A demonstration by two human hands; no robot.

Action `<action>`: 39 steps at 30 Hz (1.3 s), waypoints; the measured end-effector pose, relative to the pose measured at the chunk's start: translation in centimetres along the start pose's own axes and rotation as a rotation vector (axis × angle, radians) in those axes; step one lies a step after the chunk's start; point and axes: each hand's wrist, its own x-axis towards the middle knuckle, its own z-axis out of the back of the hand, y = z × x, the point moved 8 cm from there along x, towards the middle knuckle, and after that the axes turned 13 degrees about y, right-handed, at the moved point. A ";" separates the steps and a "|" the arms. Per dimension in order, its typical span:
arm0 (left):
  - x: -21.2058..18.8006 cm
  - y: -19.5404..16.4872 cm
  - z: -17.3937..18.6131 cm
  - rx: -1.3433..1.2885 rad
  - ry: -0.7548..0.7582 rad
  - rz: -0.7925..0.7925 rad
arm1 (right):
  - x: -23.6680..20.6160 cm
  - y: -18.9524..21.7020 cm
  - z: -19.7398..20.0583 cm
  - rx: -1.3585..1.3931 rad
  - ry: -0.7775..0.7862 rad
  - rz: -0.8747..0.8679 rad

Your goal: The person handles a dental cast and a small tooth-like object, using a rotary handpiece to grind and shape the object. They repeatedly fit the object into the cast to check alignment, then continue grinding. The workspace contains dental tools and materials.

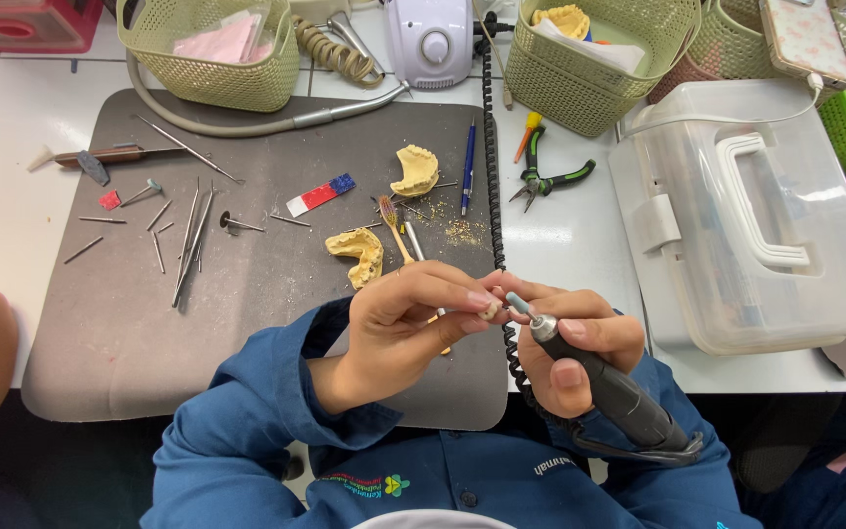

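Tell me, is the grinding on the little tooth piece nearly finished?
Hard to say. Yellow dust on the grey mat suggests some grinding is done. Right now the left hand pinches a small piece while the right hand holds the grinding tool at it. Two yellow teeth models lie untouched on the mat.

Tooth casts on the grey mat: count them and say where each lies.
2. One yellow cast lies near the blue pen; the other cast lies just beyond the left hand. More may be hidden in the baskets.
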 end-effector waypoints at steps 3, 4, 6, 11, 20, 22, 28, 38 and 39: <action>-0.1 -0.4 -0.2 0.057 0.017 -0.024 | -0.3 0.1 -0.2 -0.013 -0.003 0.005; -0.1 -0.4 -0.3 0.058 0.031 -0.012 | -0.4 0.1 -0.2 -0.017 -0.002 0.012; 0.1 -0.4 -0.4 0.058 0.060 0.015 | -0.6 0.1 -0.1 -0.008 -0.010 0.007; 0.5 -1.1 -0.4 0.100 0.104 -0.007 | -0.6 0.1 0.4 0.028 0.012 -0.011; 0.9 -1.6 0.0 0.249 0.111 -0.049 | -0.9 -0.5 0.6 0.111 0.030 -0.087; 0.9 -1.6 0.0 0.260 0.108 -0.047 | -1.1 -0.7 0.7 0.113 0.019 -0.101; 0.9 -1.6 0.0 0.278 0.104 -0.055 | -1.5 -0.7 0.6 0.079 0.025 -0.081; 0.6 -1.2 0.1 0.291 0.088 -0.069 | -2.0 -0.8 0.5 0.070 0.016 -0.106; 0.6 -1.2 0.0 0.296 0.090 -0.071 | -2.1 -0.9 0.5 0.062 0.000 -0.105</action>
